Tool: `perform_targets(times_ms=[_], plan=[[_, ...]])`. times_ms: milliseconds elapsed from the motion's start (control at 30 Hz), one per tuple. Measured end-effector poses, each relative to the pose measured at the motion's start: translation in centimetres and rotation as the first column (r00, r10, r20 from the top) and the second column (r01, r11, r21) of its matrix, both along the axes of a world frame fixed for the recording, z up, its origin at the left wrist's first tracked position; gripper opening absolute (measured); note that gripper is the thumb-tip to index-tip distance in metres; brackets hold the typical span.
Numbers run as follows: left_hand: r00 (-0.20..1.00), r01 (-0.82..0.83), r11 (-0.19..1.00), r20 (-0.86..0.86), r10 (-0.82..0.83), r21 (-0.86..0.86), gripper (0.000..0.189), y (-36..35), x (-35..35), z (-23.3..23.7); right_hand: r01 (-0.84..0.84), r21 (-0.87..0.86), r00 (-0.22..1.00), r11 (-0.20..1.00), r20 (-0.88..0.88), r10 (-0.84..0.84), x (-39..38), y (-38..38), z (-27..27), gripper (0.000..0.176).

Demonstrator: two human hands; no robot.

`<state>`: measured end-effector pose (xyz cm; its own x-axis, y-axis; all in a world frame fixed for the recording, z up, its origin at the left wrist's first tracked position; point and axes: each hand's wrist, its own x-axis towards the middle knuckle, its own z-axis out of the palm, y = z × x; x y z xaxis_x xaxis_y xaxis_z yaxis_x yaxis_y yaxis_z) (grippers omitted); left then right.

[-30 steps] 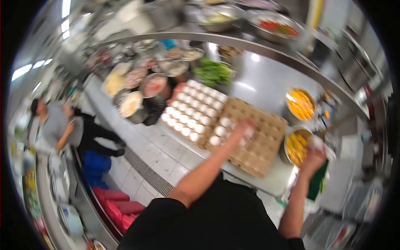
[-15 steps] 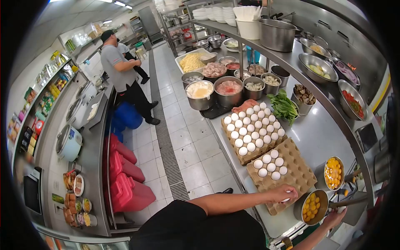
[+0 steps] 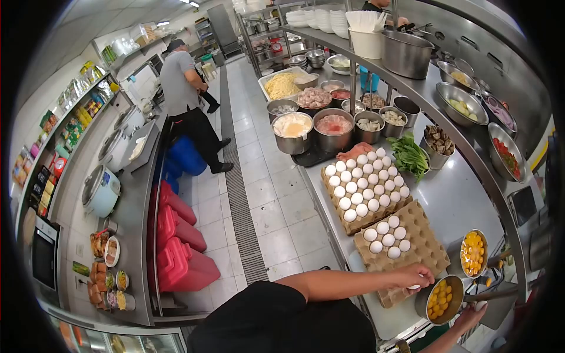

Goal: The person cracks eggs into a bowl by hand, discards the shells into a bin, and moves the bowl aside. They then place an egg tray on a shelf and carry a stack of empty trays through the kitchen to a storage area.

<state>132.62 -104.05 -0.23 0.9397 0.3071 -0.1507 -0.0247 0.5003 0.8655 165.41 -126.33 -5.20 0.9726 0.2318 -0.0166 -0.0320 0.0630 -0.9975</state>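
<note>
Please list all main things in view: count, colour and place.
Egg trays: two, brown, steel counter
Eggs: eight, white, nearer tray; many more, farther tray
Yolk pots: two, silver, right of nearer tray
Leafy greens: one bunch, green, beside farther tray
Food containers: many, mostly silver, farther along counter
Bins: three, pink, under side counter
Co-worker: one, grey shirt, upper left
Left hand: one, holding an egg, beside yolk pot
Right hand: one, apparently holding an egg, lower right

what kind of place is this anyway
Most likely a restaurant or other commercial kitchen: metal pots of prepared food crowd a long steel counter near egg trays, white bowls are stacked on a shelf, and a drain grate runs along the tiled floor.
</note>
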Motion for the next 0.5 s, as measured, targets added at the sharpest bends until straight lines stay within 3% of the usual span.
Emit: perform_targets(times_ms=[33,100,233,300,333,367,400,433,467,500], plan=[[1.0,0.003,1.0,0.002,-0.003,-0.002,0.021,0.1,0.4,0.2,0.003,-0.002,1.0,1.0,0.002,-0.003,-0.9,0.3,1.0,0.058],[1.0,0.008,0.997,0.019,-0.01,0.083,0.019,0.2,1.0,0.5,0.249,0.09,0.968,0.964,-0.035,-0.247,-2.3,1.0,2.7,0.051],[0.999,0.043,0.996,-0.026,-0.041,0.079,0.019,0.0,3.8,1.2,0.342,0.086,0.938,0.936,-0.092,-0.335,-2.4,1.9,2.4,0.049],[0.996,0.084,0.983,0.013,-0.087,0.162,0.018,-0.3,5.5,1.5,0.098,-0.059,0.989,0.993,0.114,-0.091,0.8,-0.5,-0.8,0.051],[0.994,0.108,0.976,-0.019,-0.106,0.187,0.018,-0.6,6.4,1.8,0.085,0.214,0.987,0.973,-0.15,-0.054,-1.7,0.0,2.9,0.052],[0.993,0.111,0.975,0.013,-0.116,0.192,0.018,-0.6,8.5,0.3,0.108,0.328,0.985,0.939,-0.161,-0.057,-0.7,-1.3,1.0,0.05],[0.987,0.141,0.973,0.053,-0.153,0.184,0.019,-1.2,11.0,-1.9,0.007,0.277,0.989,0.961,-0.141,0.033,-0.4,-3.2,0.3,0.046],[0.968,-0.012,0.912,0.232,-0.092,0.41,0.025,-1.4,11.9,-1.9,-0.067,0.205,0.994,0.977,-0.073,0.083,0.0,-4.5,-1.6,0.049],[0.977,0.026,0.883,0.174,-0.121,0.468,0.03,-1.2,12.2,-1.2,-0.036,0.184,0.999,0.982,0.045,0.028,-3.2,-3.8,-0.8,0.047],[0.964,0.071,0.864,0.188,-0.188,0.498,0.039,-0.9,12.2,0.3,-0.05,0.237,0.998,0.97,-0.016,0.055,-6.9,-1.6,2.4,0.045]])
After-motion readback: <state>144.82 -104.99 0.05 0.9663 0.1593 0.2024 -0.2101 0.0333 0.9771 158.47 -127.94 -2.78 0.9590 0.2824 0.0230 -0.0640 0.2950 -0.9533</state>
